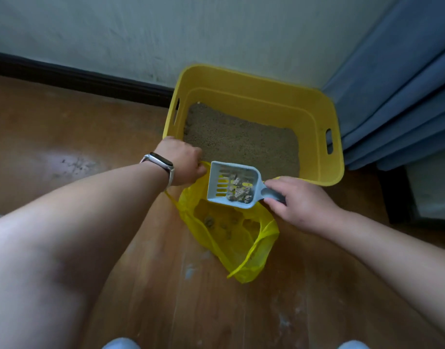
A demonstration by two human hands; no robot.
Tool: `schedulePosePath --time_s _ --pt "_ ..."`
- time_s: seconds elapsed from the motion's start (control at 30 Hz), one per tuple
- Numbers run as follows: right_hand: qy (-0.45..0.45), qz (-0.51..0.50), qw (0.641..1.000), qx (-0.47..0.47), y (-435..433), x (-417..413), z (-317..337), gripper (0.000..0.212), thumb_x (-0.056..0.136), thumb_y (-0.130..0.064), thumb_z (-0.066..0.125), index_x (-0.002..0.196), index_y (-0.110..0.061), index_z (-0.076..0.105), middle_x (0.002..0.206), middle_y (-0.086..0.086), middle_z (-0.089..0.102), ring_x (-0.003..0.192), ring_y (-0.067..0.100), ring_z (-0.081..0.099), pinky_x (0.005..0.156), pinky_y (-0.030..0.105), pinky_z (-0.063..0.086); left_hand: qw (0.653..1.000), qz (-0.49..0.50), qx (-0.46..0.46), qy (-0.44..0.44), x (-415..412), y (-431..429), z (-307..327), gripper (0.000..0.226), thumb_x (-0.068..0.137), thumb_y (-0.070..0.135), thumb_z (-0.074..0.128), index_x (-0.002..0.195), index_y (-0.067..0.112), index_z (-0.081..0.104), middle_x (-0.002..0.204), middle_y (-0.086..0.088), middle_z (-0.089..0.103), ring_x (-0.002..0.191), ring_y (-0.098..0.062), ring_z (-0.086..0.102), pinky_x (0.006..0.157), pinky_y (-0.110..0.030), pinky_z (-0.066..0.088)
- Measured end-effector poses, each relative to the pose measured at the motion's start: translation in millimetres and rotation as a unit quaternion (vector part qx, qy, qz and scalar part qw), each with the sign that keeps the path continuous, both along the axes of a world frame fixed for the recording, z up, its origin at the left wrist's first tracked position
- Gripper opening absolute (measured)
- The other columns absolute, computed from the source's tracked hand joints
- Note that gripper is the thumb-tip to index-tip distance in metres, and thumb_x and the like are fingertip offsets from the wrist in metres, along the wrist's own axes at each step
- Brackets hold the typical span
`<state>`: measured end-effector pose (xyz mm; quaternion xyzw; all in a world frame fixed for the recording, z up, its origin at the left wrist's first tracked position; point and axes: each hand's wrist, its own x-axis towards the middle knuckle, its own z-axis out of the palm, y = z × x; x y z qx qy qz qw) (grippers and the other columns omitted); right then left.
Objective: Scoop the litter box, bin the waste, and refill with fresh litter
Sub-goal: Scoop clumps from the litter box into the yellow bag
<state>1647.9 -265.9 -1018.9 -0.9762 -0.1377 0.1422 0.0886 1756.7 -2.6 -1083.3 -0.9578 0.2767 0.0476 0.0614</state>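
Head view. Right hand (302,206) closed on scoop (232,183) handle; scoop over bag (244,238) mouth, holds clumps (239,190). Left hand (182,162) pinches bag rim open, beside box (324,117). Scoop: rigid, light; grip handle end. Clumps likely crumbly. Bag: thin, limp; hold rim.

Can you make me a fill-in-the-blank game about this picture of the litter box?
1. The litter box is the colour ____.
2. The right hand holds the ____ by its handle.
3. The clumps in the scoop hang above the yellow ____.
4. The left hand, holding the bag's handle, has a ____ on its wrist.

Missing words: yellow; scoop; bag; watch
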Motion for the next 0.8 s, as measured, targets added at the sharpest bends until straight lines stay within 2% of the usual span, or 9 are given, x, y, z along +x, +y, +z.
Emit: schedulePosePath --time_s 0.07,0.2,0.37,0.5,0.63,0.8 --pt "-0.045 0.044 0.997 -0.052 4.0 -6.9 -5.8 0.032 0.092 -0.039 0.053 0.121 -0.027 0.058 0.103 -0.001 0.060 0.096 0.025 0.060 0.065 0.035 0.049 1.000 0.003 0.006 0.005 0.0 -0.4 0.8 0.033 0.091 0.047 0.038 0.076 0.021 0.053 0.064 0.003 0.053 0.060 -0.021 0.047 0.068 -0.033 0.033" --pt "-0.097 0.088 0.984 -0.120 6.3 -11.9 -10.9 0.021 0.086 -0.029 0.063 0.105 -0.021 0.065 0.084 0.003 0.058 0.072 0.029 0.062 0.047 0.034 0.046 1.000 -0.001 0.005 0.005 1.4 -0.3 0.8 0.032 0.090 0.047 0.042 0.080 0.021 0.056 0.070 0.000 0.055 0.067 -0.026 0.050 0.071 -0.033 0.035" --pt "-0.152 0.117 0.972 -0.135 2.1 -14.0 1.8 0.026 0.071 -0.016 0.077 0.096 -0.015 0.069 0.069 0.005 0.054 0.055 0.031 0.056 0.041 0.029 0.035 1.000 -0.012 0.011 0.001 3.2 -0.2 -0.7 0.034 0.091 0.048 0.040 0.080 0.020 0.056 0.064 0.001 0.051 0.064 -0.024 0.050 0.068 -0.032 0.035" --pt "-0.194 0.122 0.965 -0.129 -1.1 -17.0 12.1 0.021 0.074 -0.014 0.075 0.094 -0.014 0.069 0.069 0.006 0.053 0.054 0.029 0.054 0.041 0.029 0.033 1.000 -0.016 0.007 0.001 4.1 0.2 -1.5 0.035 0.091 0.048 0.040 0.078 0.019 0.055 0.061 0.001 0.051 0.061 -0.023 0.051 0.069 -0.032 0.040" --pt "-0.226 0.121 0.960 -0.116 -4.8 -20.0 18.8 0.021 0.080 -0.014 0.067 0.101 -0.015 0.070 0.070 0.006 0.055 0.055 0.028 0.055 0.042 0.027 0.031 1.000 -0.015 0.007 -0.002 3.7 0.3 -1.7 0.034 0.090 0.047 0.041 0.077 0.019 0.055 0.059 0.002 0.049 0.060 -0.023 0.048 0.067 -0.031 0.037" --pt "-0.170 0.051 0.980 -0.086 -8.7 -21.4 21.0 0.026 0.076 -0.023 0.073 0.102 -0.021 0.070 0.076 0.001 0.060 0.064 0.029 0.062 0.044 0.029 0.042 1.000 -0.013 0.009 -0.005 2.9 -0.2 0.9 0.033 0.090 0.046 0.041 0.079 0.019 0.056 0.063 0.001 0.051 0.063 -0.025 0.049 0.066 -0.031 0.035"
